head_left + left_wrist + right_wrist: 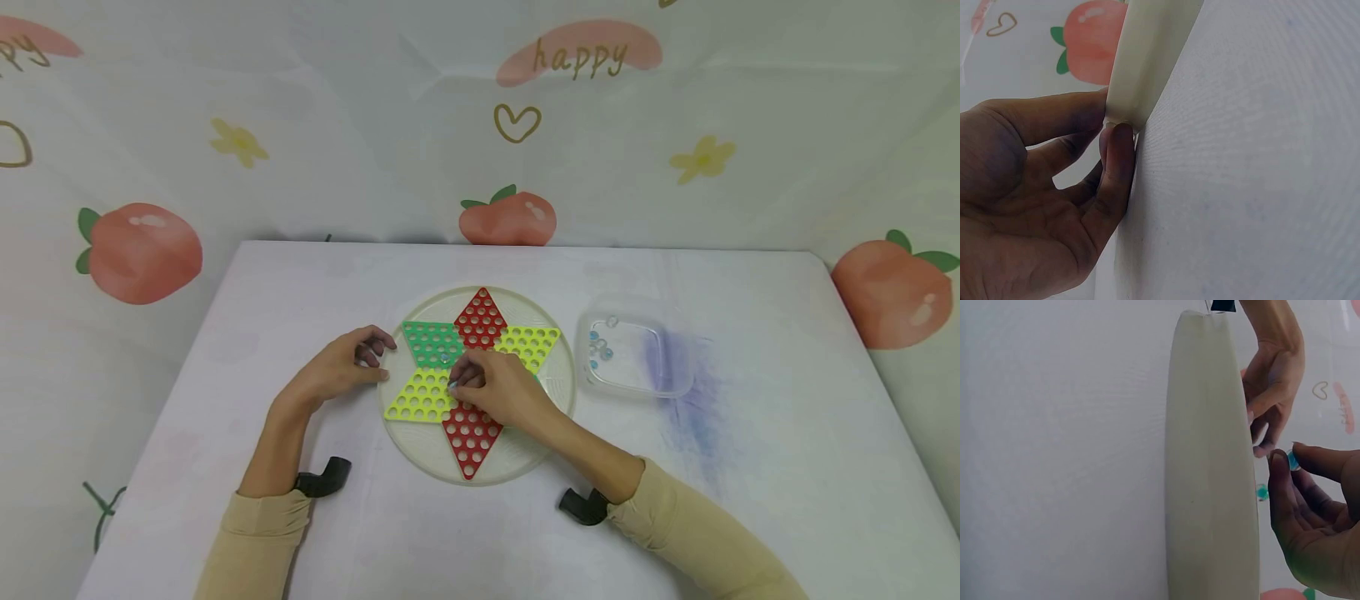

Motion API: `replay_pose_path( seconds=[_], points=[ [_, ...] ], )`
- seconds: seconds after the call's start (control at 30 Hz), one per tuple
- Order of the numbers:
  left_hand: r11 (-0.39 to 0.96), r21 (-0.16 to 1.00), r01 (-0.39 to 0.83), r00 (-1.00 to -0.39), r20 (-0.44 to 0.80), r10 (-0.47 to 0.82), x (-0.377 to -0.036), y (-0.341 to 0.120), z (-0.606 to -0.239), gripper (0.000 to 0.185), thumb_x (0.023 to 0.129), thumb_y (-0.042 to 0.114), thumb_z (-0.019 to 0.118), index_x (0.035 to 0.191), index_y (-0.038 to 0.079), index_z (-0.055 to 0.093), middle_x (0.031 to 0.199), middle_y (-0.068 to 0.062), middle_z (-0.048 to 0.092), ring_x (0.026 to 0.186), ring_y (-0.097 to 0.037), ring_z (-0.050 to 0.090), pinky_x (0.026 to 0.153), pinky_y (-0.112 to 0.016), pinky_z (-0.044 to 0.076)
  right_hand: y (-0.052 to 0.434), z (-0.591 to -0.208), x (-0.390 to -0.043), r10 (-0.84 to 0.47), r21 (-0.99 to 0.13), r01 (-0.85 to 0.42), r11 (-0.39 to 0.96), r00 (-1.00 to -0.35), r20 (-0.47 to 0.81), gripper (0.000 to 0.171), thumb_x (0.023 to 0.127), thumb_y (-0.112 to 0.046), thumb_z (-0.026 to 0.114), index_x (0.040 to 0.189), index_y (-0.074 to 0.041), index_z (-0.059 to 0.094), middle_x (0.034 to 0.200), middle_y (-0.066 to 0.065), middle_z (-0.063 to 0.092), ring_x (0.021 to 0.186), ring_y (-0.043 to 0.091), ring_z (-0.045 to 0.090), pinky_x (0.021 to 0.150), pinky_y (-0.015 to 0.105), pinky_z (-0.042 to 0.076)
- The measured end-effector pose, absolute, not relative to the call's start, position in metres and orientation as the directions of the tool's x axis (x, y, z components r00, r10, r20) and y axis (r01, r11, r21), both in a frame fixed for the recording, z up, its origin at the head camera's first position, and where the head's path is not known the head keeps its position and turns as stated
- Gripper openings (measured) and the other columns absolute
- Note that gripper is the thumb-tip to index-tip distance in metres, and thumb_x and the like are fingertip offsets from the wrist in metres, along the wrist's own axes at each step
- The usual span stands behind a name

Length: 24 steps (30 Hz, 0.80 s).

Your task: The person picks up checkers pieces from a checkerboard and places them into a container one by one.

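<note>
A round Chinese checkers board [408,450] with a red, green and yellow star lies mid-table. My left hand [337,367] holds its left rim, thumb and curled fingers against the edge; the left wrist view shows the fingertips [1124,134] at the pale side wall. Over the star's middle, my right hand [498,385] pinches a clear blue marble [1293,460] between thumb and finger. Another marble [445,358] sits in the green section, seen blue-green beyond the board's edge in the right wrist view. Part of the star is hidden under the right hand.
Right of the board stands a clear plastic container [637,390] with several marbles [600,346] gathered at its left side. A bluish stain [705,417] marks the white table cover beside it. A fruit-printed sheet [360,125] hangs behind the table.
</note>
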<state>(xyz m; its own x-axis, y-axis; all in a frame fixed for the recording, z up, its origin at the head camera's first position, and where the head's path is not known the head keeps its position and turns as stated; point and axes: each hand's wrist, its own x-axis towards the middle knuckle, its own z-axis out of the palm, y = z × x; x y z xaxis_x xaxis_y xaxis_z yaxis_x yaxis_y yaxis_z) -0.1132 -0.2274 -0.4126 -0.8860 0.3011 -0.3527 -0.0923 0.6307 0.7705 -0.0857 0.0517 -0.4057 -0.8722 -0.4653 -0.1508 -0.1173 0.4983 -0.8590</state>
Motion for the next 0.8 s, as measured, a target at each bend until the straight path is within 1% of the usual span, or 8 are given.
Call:
replay_pose_path(
  seconds=[0.13, 0.27, 0.37, 0.6, 0.8],
  points=[
    [0.621, 0.778, -0.094, -0.887, -0.349, 0.303, -0.112, -0.227, -0.412, 0.043, 0.084, 0.002, 0.075, 0.124, 0.002, 0.058, 0.107, -0.014, 0.059, 0.092, -0.024, 0.052, 0.082, -0.038, 0.041, 0.054, -0.402, -0.084, -0.465, -0.886, -0.093, 0.454, -0.873, -0.147, 0.012, 0.086, -0.013, 0.078, 0.093, -0.015, 0.068, 0.079, -0.008, 0.067, 0.073, 0.006, 0.064, 0.068, 0.024, 0.053],
    [0.619, 0.780, -0.093, -0.888, -0.347, 0.303, -0.112, -0.227, -0.411, 0.043, 0.085, 0.002, 0.075, 0.124, 0.002, 0.058, 0.108, -0.014, 0.059, 0.093, -0.024, 0.052, 0.083, -0.038, 0.041, 0.058, -0.400, -0.084, -0.449, -0.908, -0.062, 0.415, -0.881, -0.145, 0.013, 0.085, -0.013, 0.078, 0.094, -0.014, 0.069, 0.082, -0.006, 0.068, 0.076, 0.008, 0.065, 0.070, 0.025, 0.054],
    [0.621, 0.779, -0.091, -0.888, -0.346, 0.304, -0.112, -0.226, -0.411, 0.043, 0.085, 0.002, 0.075, 0.124, 0.002, 0.058, 0.108, -0.014, 0.059, 0.092, -0.024, 0.052, 0.082, -0.038, 0.041, 0.062, -0.399, -0.085, -0.437, -0.915, -0.055, 0.399, -0.889, -0.138, 0.013, 0.086, -0.013, 0.078, 0.096, -0.013, 0.071, 0.085, -0.005, 0.069, 0.078, 0.008, 0.066, 0.073, 0.024, 0.054],
    [0.616, 0.783, -0.082, -0.887, -0.339, 0.313, -0.112, -0.227, -0.412, 0.042, 0.084, 0.000, 0.074, 0.122, 0.000, 0.058, 0.106, -0.014, 0.059, 0.091, -0.024, 0.051, 0.081, -0.036, 0.041, 0.074, -0.396, -0.086, -0.416, -0.924, -0.074, 0.376, -0.904, -0.097, 0.014, 0.086, -0.013, 0.078, 0.099, -0.012, 0.073, 0.088, -0.004, 0.070, 0.079, 0.009, 0.067, 0.072, 0.025, 0.055],
    [0.615, 0.785, -0.073, -0.888, -0.332, 0.319, -0.112, -0.226, -0.411, 0.041, 0.084, 0.001, 0.074, 0.122, 0.000, 0.058, 0.105, -0.014, 0.058, 0.091, -0.023, 0.051, 0.081, -0.037, 0.041, 0.086, -0.393, -0.086, -0.390, -0.939, -0.050, 0.340, -0.916, -0.092, 0.017, 0.086, -0.013, 0.078, 0.102, -0.011, 0.073, 0.093, -0.003, 0.072, 0.081, 0.011, 0.067, 0.074, 0.027, 0.055]
  ],
)
